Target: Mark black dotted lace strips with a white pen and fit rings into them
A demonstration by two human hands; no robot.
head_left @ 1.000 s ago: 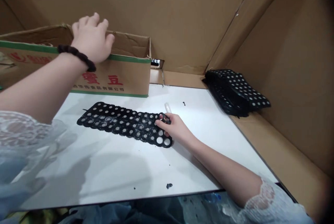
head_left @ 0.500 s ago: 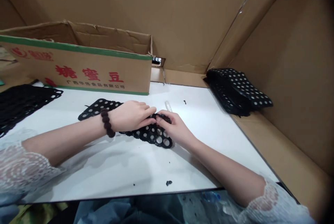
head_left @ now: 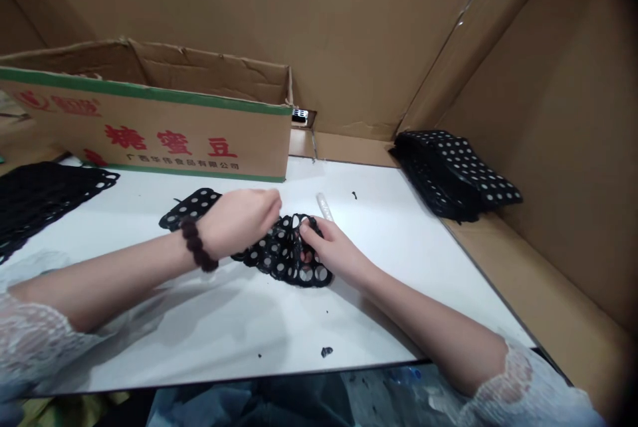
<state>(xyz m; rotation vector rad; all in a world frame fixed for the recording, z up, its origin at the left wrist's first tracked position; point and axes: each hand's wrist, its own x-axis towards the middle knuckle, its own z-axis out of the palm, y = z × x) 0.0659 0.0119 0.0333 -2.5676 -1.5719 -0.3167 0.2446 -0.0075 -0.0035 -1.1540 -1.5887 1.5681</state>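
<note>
A black sheet full of round holes (head_left: 269, 257) lies on the white table, looking like lace or punched cloth. Its right end is gathered up in folds, pinched between the thumb and fingers of my right hand (head_left: 331, 244). Above the middle of the sheet, my left hand (head_left: 244, 218) is closed, fingers curled together; whatever it may hold is hidden. A dark beaded band (head_left: 196, 244) circles my left wrist. Just beyond my right fingers lies a slim translucent stick-shaped object (head_left: 323, 206), partly covered by that hand.
An open cardboard box (head_left: 199, 125) with red lettering stands at the back left. Black holed material (head_left: 44, 198) lies at the left edge, and a folded stack of it (head_left: 458, 171) at the right. Small black scraps (head_left: 326, 352) dot the white tabletop (head_left: 399, 241). Cardboard walls enclose the table.
My left hand has pulled away leftward from the right hand and closed. My right hand keeps hold of the black holed sheet, whose right end now shows in raised folds.
</note>
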